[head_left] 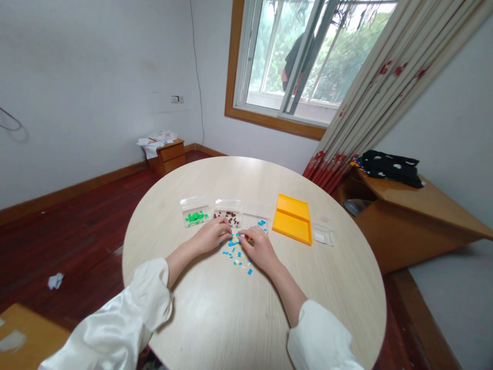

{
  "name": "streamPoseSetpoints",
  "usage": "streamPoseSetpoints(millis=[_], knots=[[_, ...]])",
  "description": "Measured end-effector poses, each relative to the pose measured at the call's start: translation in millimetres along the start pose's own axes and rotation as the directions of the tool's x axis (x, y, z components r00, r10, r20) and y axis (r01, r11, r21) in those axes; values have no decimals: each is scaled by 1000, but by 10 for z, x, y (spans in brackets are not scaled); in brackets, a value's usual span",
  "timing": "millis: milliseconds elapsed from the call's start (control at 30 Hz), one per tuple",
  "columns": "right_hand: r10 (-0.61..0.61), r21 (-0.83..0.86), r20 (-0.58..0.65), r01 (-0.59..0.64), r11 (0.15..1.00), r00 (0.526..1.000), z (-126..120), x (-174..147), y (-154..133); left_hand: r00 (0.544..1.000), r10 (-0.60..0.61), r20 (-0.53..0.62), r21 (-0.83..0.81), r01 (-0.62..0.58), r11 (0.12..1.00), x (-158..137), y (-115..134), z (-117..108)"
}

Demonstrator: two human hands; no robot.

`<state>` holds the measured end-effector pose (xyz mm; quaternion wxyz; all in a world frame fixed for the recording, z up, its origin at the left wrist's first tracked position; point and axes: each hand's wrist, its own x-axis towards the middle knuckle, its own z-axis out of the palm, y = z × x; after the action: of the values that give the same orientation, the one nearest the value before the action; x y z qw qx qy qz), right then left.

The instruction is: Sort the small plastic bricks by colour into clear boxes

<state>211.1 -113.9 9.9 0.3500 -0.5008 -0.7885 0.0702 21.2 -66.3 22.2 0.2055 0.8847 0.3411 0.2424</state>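
Note:
A loose scatter of small blue and pale yellow plastic pieces (239, 254) lies on the round table (215, 313). At its far edge, my left hand (213, 235) has its fingers bent and pressed together; whatever is in them is too small to make out. Close by on the right, my right hand (259, 246) pinches with thumb and fingers at the same pieces. Beyond the hands stand clear plastic boxes: one with green pieces (196, 218), one with dark brown pieces (232, 218), partly behind my left hand, and one with a few blue pieces (262, 223).
A yellow two-part tray (292, 218) lies right of the boxes, with a small clear case (322, 235) beside it. A wooden cabinet (416, 216) with folded black cloth (393, 167) stands off the table's right side. A small drawer unit (171, 156) is in the corner.

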Motion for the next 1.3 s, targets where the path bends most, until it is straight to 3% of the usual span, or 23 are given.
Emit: streamPoseSetpoints(millis=[200,500,600,700,833,967,1300], knots=[[-66,4,5,66,998,998,-19,13,-48,1000,3,-27,-162,-7,987,16,83,-10],[-96,-23,-28,96,995,995,-37,13,-50,998,-2,-65,-234,-14,972,26,110,-1],[-34,-43,-173,27,999,984,-71,23,5,998,-21,-59,-206,9,978,20,133,-49],[77,-88,-340,-114,990,937,-117,29,131,999,-33,-41,-165,26,986,12,133,-88],[205,-186,-429,-308,933,880,-159,23,333,1000,-10,0,-144,10,990,-4,88,-82],[261,-210,-397,-364,908,880,-146,20,423,999,15,53,-107,-9,994,-18,32,-46],[190,-105,-302,-231,967,934,-31,28,357,990,50,130,-33,-46,998,-22,-41,1]])
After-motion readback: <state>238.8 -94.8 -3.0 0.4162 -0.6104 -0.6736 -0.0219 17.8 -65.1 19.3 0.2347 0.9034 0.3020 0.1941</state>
